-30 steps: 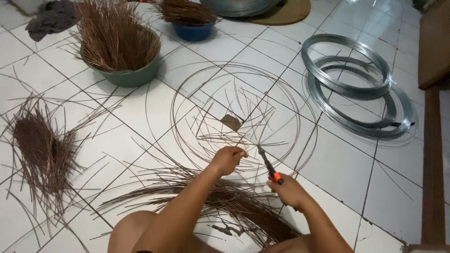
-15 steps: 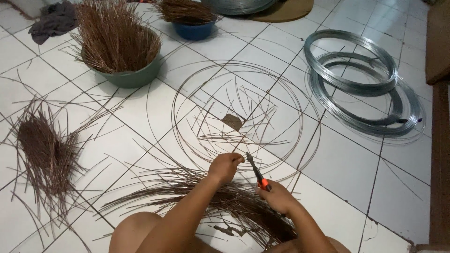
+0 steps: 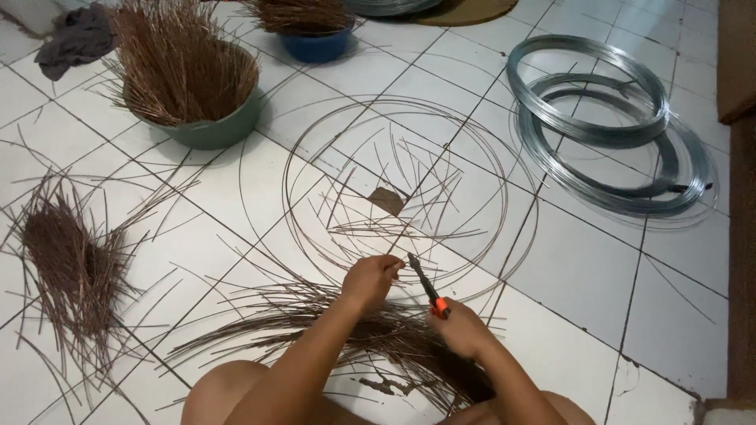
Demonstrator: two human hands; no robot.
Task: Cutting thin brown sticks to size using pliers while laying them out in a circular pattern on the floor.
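My left hand (image 3: 372, 279) pinches the near edge of a coil of thin brown wire rings (image 3: 409, 185) lying flat on the white tiled floor. My right hand (image 3: 461, 329) grips pliers (image 3: 427, 286) with a red-orange handle; their dark jaws point up-left toward my left fingers and the wire. Short cut wire pieces lie scattered inside the rings around a small brown scrap (image 3: 386, 200). A spread bundle of long brown sticks (image 3: 315, 323) lies on the floor beneath my forearms.
A green basin (image 3: 206, 126) full of upright brown sticks stands at the back left, a blue bowl (image 3: 316, 43) behind it. Silver wire coils (image 3: 606, 118) lie at the right. A heap of sticks (image 3: 67, 260) lies at the left, with a grey cloth (image 3: 75, 39) far left.
Both hands have drifted slightly left along the ring's near edge. The pliers' jaws have come closer to my left fingers.
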